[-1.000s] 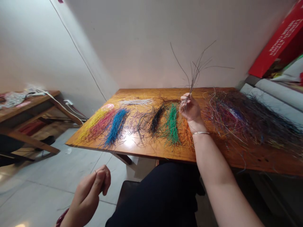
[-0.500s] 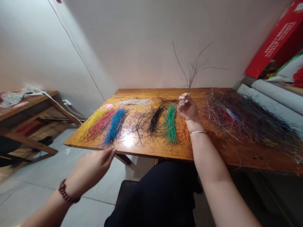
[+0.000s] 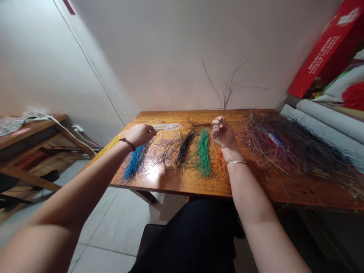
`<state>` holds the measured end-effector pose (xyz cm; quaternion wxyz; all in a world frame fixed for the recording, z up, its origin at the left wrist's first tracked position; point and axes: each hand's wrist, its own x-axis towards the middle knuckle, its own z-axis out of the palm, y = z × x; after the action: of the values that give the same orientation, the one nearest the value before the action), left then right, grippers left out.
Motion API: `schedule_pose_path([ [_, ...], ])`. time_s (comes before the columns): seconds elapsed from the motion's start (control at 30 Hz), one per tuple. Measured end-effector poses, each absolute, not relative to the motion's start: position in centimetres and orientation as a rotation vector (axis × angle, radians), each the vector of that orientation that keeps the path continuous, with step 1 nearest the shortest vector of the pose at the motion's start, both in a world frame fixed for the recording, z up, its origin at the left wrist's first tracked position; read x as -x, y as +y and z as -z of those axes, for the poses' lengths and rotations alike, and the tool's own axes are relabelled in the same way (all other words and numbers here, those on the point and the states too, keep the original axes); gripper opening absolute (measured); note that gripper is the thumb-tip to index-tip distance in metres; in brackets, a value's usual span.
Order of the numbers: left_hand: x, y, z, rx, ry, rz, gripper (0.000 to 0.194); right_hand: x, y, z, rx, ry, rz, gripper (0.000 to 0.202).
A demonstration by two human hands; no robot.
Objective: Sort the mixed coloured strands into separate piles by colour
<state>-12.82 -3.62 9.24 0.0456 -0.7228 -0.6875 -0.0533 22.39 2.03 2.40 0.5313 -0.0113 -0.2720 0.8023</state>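
Note:
My right hand (image 3: 224, 135) grips a small bunch of thin dark wires (image 3: 226, 96) upright, their loose ends fanning out above the fist. Below and beside it lie orange wires (image 3: 220, 163) and a green wire bundle (image 3: 204, 155). Over the left part of the table, my left hand (image 3: 140, 135) is closed with its fingertips together, above the blue wire bundle (image 3: 135, 161) and close to the white wires (image 3: 167, 127). Whether a strand is pinched in it I cannot make out. A black bundle (image 3: 186, 146) and looser dark strands (image 3: 169, 149) lie mid-table.
A large tangled heap of mixed wires (image 3: 295, 140) covers the right side of the wooden table (image 3: 182, 184). Yellow wires (image 3: 109, 143) are partly hidden behind my left arm. A red box (image 3: 324, 53) and pale rolls (image 3: 327, 113) stand at right; another table (image 3: 31, 132) is at left.
My left hand has moved up and to the right, from in front of the table edge to above the blue bundle. My right hand still holds the dark wires almost in place.

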Motion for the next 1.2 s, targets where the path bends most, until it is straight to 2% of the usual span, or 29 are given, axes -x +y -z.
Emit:
schedule_pose_path([
  [0.2, 10.8, 4.8, -5.6, 2.199, -2.176, -0.259, 0.043, -22.4, 2.0, -2.2, -0.057, -0.675, -1.920, 0.008],
  [0.33, 9.7, 5.6, -3.5, 2.228, -2.154, -0.371, 0.043, -22.2, 1.6, -2.4, -0.075, -0.612, -1.961, 0.010],
  [0.47, 9.4, 4.6, -3.2, 2.210, -2.142, -0.388, 0.055, -22.1, 1.5, -2.6, 0.001, -0.593, -1.939, 0.014],
  [0.57, 8.3, 2.5, -5.3, 2.108, -2.074, -0.277, 0.058, -22.1, 1.8, -2.5, -0.004, -0.594, -1.940, 0.015],
  [0.7, 3.8, -4.2, -9.5, 1.962, -1.864, 0.303, 0.050, -22.1, 2.2, -2.2, 0.023, -0.556, -1.949, 0.019],
  [0.8, -1.1, -11.1, -10.5, 2.026, -1.613, 0.610, 0.038, -22.0, 2.2, -2.0, 0.022, -0.562, -1.962, 0.023],
  [0.9, -5.7, -16.2, -8.8, 2.403, -1.121, 0.637, 0.029, -21.9, 2.2, -2.0, -0.004, -0.620, -1.967, 0.020],
  [1.0, -9.2, -17.5, -6.1, 2.615, -0.727, 0.534, 0.036, -21.7, 2.3, -2.2, 0.017, -0.684, -1.962, 0.024],
  [1.1, -11.3, -15.4, -4.5, 2.594, -0.844, 0.477, 0.041, -21.6, 2.6, -2.2, 0.068, -0.703, -1.952, 0.026],
  [1.2, -11.9, -12.7, -4.0, 2.569, -0.974, 0.392, 0.035, -21.7, 2.8, -2.0, 0.101, -0.704, -1.935, 0.020],
])
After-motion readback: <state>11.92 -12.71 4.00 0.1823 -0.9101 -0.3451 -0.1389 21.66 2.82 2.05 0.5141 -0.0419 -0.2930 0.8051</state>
